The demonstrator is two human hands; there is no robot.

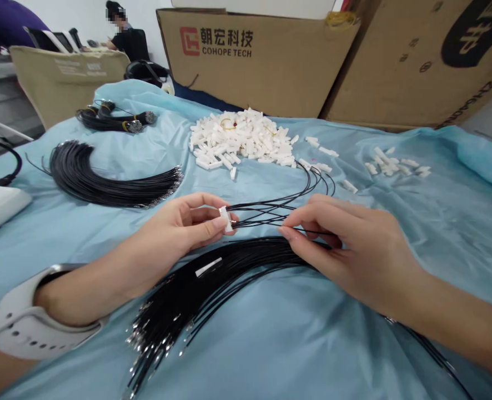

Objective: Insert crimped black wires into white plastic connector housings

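Observation:
Between thumb and fingers, my left hand (187,222) grips a white plastic connector housing (226,219). Several thin black wires (266,204) run out of its right side and curve away behind my other hand. My right hand (346,233) pinches one black wire near the thumb and fingertip, a short way right of the housing. Under both hands lies a thick bundle of black wires (229,264) with silvery terminals at its lower left end. A small white strip (208,267) rests on that bundle.
A big pile of white connector housings (246,136) lies at the back, with a smaller pile (396,162) to its right. On the left are a curved black wire bundle (91,175) and tied bundles (113,118). Cardboard boxes (254,72) stand behind the blue cloth (271,344).

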